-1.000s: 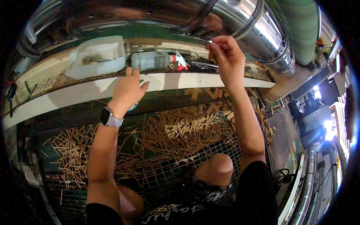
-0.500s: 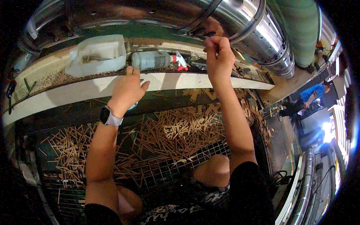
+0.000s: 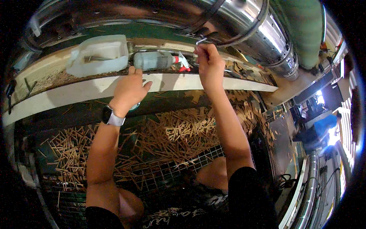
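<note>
My left hand point(image 3: 131, 91), with a watch on its wrist, rests over the edge of a white beam point(image 3: 173, 82). Its fingers reach forward and its thumb stands apart. Just beyond the fingertips lies a clear spray bottle point(image 3: 152, 61) with a red and white trigger head, on its side. My right hand point(image 3: 211, 63) is closed on a thin bent metal hex key point(image 3: 201, 41), held up close under the shiny metal cylinder point(image 3: 248, 23). Most of the key's shaft is hidden by the fingers.
Left of the bottle stands a cut-open translucent plastic container point(image 3: 97, 63). Many thin wooden strips point(image 3: 179, 131) lie below the beam, partly over a wire grid point(image 3: 164, 175). A thick green hose point(image 3: 305, 34) hangs at upper right. A person in blue point(image 3: 322, 129) is farther right.
My right hand has moved left and slightly down from the cylinder, and the bent hex key now shows. My left hand stays put. The person in blue has shifted lower in view.
</note>
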Demonstrator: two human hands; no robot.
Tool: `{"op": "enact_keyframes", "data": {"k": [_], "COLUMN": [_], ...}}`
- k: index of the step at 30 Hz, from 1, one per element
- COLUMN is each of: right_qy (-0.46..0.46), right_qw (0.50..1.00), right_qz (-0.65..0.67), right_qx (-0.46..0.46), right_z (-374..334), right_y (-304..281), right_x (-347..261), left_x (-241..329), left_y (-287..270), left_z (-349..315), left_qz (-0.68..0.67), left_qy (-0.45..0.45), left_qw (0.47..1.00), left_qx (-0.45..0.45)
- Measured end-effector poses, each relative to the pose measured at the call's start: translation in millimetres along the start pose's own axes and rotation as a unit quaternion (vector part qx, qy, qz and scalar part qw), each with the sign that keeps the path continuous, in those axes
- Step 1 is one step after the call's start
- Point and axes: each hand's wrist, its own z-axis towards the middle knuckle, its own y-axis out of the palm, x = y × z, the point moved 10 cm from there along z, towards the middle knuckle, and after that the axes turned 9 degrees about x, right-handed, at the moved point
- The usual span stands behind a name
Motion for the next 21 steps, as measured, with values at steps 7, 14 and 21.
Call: {"op": "enact_keyframes", "data": {"k": [7,14,21], "right_qy": [0.078,0.120,0.230], "right_qw": [0.976,0.871,0.942], "right_qz": [0.036,0.054,0.099], "right_qx": [-0.202,-0.474,-0.222], "right_z": [-59.2,-110.7,-40.3], "right_y": [39.5,30.4,-32.3], "right_x": [29.5,52.3,44.4], "left_x": [-6.2,2.5,0.7], "left_y": [1.0,1.2,-2.9], "left_z": [-2.9,-2.4,-0.9], "left_qz": [-0.007,0.000,-0.001], "left_qy": [-0.013,0.013,-0.012], "left_qw": [1.000,1.000,1.000], "left_qx": [-0.005,0.015,-0.004]}}
